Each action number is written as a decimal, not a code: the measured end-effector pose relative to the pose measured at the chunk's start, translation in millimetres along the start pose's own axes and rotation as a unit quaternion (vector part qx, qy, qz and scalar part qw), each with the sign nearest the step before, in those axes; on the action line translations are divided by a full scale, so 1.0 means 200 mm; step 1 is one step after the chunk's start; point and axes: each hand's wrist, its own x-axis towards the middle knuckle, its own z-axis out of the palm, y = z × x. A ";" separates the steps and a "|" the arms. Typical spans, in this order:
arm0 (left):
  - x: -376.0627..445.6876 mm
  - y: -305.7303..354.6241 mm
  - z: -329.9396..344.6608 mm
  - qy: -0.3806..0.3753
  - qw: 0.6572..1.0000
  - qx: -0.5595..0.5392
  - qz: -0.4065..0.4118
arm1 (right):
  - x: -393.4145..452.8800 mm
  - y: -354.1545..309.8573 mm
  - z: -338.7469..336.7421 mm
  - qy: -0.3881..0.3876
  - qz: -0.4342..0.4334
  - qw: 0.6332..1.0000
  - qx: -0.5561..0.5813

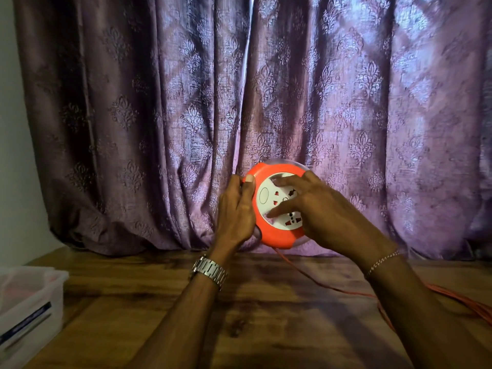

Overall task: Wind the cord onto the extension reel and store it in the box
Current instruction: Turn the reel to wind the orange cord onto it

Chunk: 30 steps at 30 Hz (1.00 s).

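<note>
A: Head view, and the extension reel [277,209] is up off the wooden table [239,315], held on edge in front of the purple curtain [186,102], its white socket face toward the camera.

B: Who's got it?

A: The left hand [235,211] grips the reel's left rim, thumb curled over the orange edge. The right hand [319,206] lies on the socket face, fingers spread and nearly straight, pressing rather than clutching.

B: And the cord?

A: The orange cord [332,286] drops from the reel's underside and trails across the table to the reel's right, bunching in loops near the edge.

B: The box?

A: The clear plastic box [29,296] sits well to the reel's left, lower down.
</note>
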 end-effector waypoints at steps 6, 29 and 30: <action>-0.01 0.01 0.00 -0.002 1.000 0.006 0.015 | -0.01 0.00 0.02 0.027 0.014 0.998 -0.047; 0.00 -0.02 0.00 -0.007 1.000 -0.024 0.003 | 0.00 0.02 0.01 0.004 0.002 0.999 0.048; 0.00 -0.02 0.00 -0.007 1.000 -0.026 0.001 | -0.01 0.02 0.00 -0.001 0.001 0.999 0.042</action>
